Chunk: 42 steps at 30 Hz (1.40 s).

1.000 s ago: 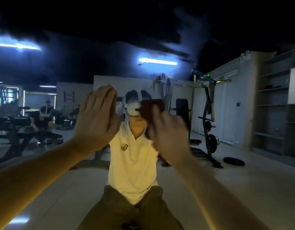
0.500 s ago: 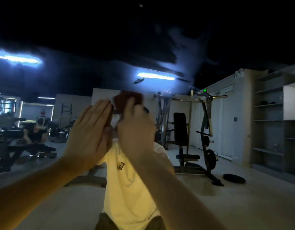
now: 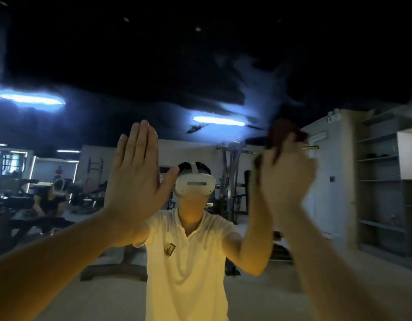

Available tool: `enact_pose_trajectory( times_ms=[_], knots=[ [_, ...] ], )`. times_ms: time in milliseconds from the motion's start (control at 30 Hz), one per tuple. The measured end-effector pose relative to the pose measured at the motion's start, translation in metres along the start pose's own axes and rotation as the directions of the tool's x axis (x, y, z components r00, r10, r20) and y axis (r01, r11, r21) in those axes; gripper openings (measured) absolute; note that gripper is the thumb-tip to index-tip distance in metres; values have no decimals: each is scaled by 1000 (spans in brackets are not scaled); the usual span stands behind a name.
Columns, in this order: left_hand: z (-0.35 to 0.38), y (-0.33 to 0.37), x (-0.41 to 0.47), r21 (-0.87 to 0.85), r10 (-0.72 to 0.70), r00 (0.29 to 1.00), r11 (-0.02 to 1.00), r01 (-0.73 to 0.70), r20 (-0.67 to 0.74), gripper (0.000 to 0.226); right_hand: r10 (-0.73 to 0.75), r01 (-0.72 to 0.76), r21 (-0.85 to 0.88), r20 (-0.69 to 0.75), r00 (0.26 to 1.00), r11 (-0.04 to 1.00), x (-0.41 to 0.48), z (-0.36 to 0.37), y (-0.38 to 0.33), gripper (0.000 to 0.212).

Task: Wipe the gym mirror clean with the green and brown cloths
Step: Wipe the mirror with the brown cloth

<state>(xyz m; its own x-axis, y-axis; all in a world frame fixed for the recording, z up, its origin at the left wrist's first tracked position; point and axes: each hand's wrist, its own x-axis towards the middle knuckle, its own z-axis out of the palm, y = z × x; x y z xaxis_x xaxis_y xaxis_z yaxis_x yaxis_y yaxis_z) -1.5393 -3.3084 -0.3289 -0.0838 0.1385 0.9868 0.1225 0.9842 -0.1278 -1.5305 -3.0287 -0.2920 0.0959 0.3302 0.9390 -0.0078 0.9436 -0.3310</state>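
We hold left hand flat, fingers straight and together, likely bracing against gym mirror. Right hand grips brown cloth, which is bunched, blurred and pokes out above fingers; we judge it pressed to glass for wiping. Mirror directly ahead of both hands, hazy smears above them. Green cloth not in view.

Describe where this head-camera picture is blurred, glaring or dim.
Head view: the right hand and the brown cloth it holds are motion-blurred; the left hand is sharp; the ceiling lights bloom blue-white; the ceiling above is nearly black.
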Motion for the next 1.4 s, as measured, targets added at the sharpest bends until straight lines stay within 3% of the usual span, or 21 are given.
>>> enact_pose_trajectory(
  times_ms=[33,100,167,200,267,333,367,500,633,700,767,833,900,933,1100,1200,1233,1300,1400],
  knots=[
    [0,0,-1,-4,1,1000,1000,-1,0,87,-41,42,-19,34,999,999,-8,28,-25,57],
    [1,-1,-2,-8,14,1000,1000,-14,-6,83,-291,307,-88,157,944,948,-30,136,-52,73],
    [-1,-6,-4,-9,51,999,999,-51,7,75,-489,477,115,136,861,871,-63,189,-93,88],
    [-2,-10,-4,-19,72,997,997,-72,13,73,-528,510,144,151,835,848,-67,162,-101,82],
    [-3,-14,-5,-30,88,996,996,-87,29,75,-680,647,214,170,713,732,-46,37,-97,61],
    [-3,-15,-6,-14,83,996,996,-83,35,78,-653,642,151,36,756,752,-16,-28,-77,51],
    [-3,-14,-6,-1,78,996,997,-79,34,79,-621,613,121,35,783,781,1,-33,-47,49],
    [-1,-13,-5,22,84,996,996,-85,20,80,-278,279,2,87,957,960,70,-14,44,41],
    [-6,-13,-4,5,72,997,997,-72,12,81,-75,64,111,92,993,992,52,-9,4,43],
    [-10,-10,5,-25,42,999,999,-42,-11,79,-154,124,197,148,977,973,18,-12,-44,47],
    [-13,-3,20,-61,10,998,998,-14,-61,72,-417,385,255,84,905,887,-19,-18,-83,45],
    [-13,3,33,-115,-17,996,993,8,-83,68,-684,652,294,5,730,699,-39,-27,-97,50],
    [-10,9,41,-134,-28,997,991,18,-68,70,-800,765,252,77,595,593,-22,-23,-81,57],
    [-6,10,41,-116,-26,998,993,19,-58,72,-787,757,217,140,601,617,-4,-21,-67,58],
    [2,10,39,-3,-11,999,1000,10,-44,83,-410,408,36,77,909,912,97,-5,0,47],
    [3,11,41,1,-8,999,1000,8,-50,84,-166,157,143,59,984,977,94,6,-16,50],
    [3,11,40,3,-8,999,1000,8,-46,84,-146,129,194,77,986,972,72,6,-28,53],
    [2,11,40,6,-6,999,1000,6,-53,85,-295,256,281,108,949,925,9,6,-40,56],
    [-1,9,41,21,9,998,1000,-8,-67,84,-650,602,293,97,754,743,-36,-4,-24,55]
  ],
)
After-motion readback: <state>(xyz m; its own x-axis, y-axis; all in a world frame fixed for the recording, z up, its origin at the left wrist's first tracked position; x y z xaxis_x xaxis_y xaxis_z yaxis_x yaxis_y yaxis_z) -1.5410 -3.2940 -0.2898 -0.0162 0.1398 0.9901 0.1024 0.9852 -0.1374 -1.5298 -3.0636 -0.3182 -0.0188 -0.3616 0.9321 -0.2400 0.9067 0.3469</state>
